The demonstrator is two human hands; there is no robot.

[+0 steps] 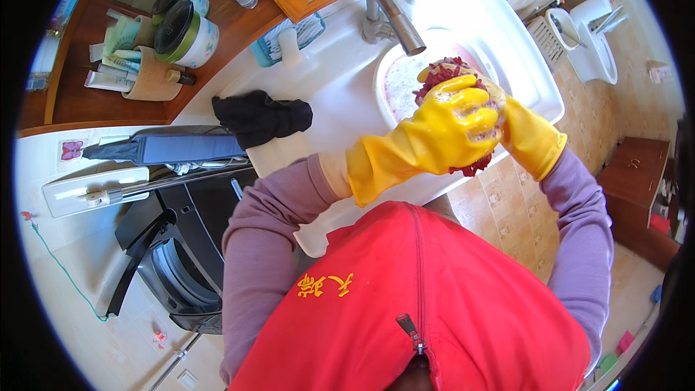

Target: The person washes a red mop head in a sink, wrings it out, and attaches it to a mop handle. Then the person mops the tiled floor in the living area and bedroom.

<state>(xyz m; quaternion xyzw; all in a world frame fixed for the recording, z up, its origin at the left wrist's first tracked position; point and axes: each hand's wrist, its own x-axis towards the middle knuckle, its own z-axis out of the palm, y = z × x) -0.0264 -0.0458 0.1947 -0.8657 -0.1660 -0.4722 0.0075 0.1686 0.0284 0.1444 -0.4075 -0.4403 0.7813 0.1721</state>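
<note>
Both hands wear yellow rubber gloves. Fingers curled and wet with suds, my left hand (pixel 453 125) grips a dark red chenille cloth (pixel 442 79) over the near edge of the washbasin. My right hand (pixel 502 111) presses against the same cloth from the other side, its fingers partly hidden behind the left. Part of the cloth shows above the hands and part hangs below them. Foamy water lies in the white basin (pixel 386 95) beyond. A metal faucet (pixel 399 21) arches over it.
A black cloth (pixel 263 117) lies on the counter at left. Behind it stands a teal basket (pixel 266 46) with a brush. Wooden shelves at upper left hold a tan cup (pixel 155 76) and lidded tubs (pixel 195 41). A black washing machine (pixel 190 239) is at lower left, a brown cabinet (pixel 632 168) at right.
</note>
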